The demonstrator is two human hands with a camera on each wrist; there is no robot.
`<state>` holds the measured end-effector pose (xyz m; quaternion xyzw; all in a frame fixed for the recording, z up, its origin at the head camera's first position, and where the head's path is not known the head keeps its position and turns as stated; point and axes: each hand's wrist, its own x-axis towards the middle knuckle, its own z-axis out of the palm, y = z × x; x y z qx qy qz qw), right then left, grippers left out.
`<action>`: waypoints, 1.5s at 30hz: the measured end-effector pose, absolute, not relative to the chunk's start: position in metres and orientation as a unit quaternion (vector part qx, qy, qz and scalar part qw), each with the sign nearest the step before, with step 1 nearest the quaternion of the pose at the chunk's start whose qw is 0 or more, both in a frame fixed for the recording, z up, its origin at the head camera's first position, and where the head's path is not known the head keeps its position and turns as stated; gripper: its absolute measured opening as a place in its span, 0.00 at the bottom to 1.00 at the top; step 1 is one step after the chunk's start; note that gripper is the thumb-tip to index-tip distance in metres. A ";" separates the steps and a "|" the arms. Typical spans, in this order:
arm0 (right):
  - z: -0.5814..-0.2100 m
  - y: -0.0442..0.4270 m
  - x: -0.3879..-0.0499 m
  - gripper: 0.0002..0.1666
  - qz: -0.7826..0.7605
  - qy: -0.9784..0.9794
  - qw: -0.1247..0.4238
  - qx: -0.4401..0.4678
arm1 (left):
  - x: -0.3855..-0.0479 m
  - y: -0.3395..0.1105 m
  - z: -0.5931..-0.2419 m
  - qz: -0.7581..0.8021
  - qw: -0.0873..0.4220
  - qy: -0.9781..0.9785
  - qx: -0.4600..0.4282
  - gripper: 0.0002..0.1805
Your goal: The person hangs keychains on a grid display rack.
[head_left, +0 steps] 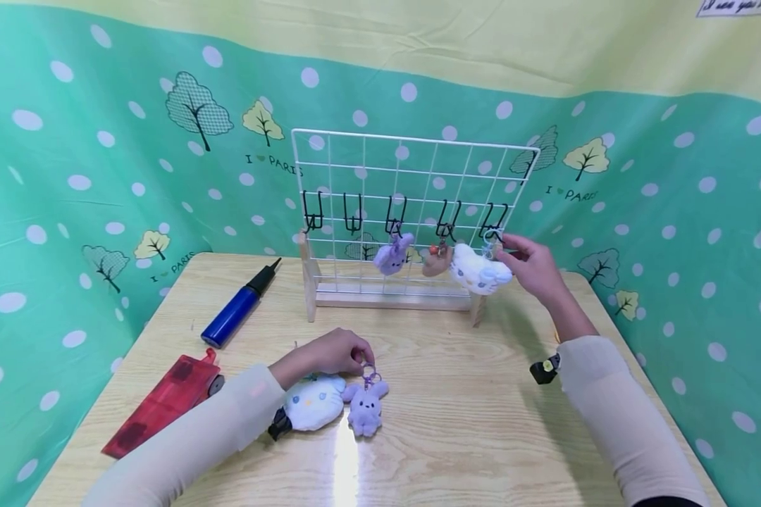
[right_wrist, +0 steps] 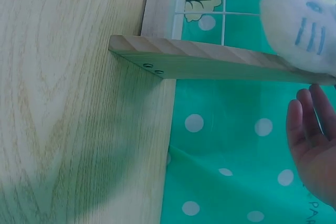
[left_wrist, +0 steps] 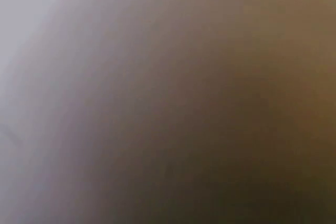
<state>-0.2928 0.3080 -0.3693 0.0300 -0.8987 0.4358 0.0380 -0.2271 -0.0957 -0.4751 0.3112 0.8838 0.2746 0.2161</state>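
At the rightmost black hook (head_left: 493,222) of a white wire rack (head_left: 412,171), my right hand (head_left: 534,269) pinches the ring end of a white plush cat-head keychain (head_left: 480,270). Part of that plush (right_wrist: 299,24) shows in the right wrist view, with the fingers of the right hand (right_wrist: 317,150) beside it. Lower on the table, my left hand (head_left: 335,352) pinches the ring of a purple bunny keychain (head_left: 365,408). Under this hand lies a second white cat-head plush (head_left: 313,403). Only blur fills the left wrist view.
Another purple bunny keychain (head_left: 394,255) and a brown plush (head_left: 437,261) hang from middle hooks. At the left lie a blue hand pump (head_left: 237,310) and a red translucent item (head_left: 165,401). The rack's wooden foot (right_wrist: 210,61) stands on the wooden table (head_left: 456,394).
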 end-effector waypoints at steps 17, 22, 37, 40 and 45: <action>-0.380 0.307 -0.295 0.36 0.457 -0.888 0.045 0.036 | -0.225 -0.098 -0.469 0.273 0.202 0.888 0.309 0.04; -0.381 0.308 -0.295 0.35 0.456 -0.888 0.048 0.037 | -0.225 -0.104 -0.464 0.292 0.210 0.881 0.306 0.05; -0.383 0.309 -0.294 0.35 0.462 -0.884 0.053 0.045 | -0.214 -0.116 -0.433 0.452 0.201 0.834 0.243 0.06; -0.383 0.309 -0.294 0.35 0.469 -0.880 0.055 0.048 | -0.217 -0.119 -0.426 0.479 0.177 0.829 0.228 0.07; -0.385 0.309 -0.295 0.35 0.474 -0.877 0.057 0.050 | -0.224 -0.124 -0.414 0.499 0.128 0.831 0.208 0.07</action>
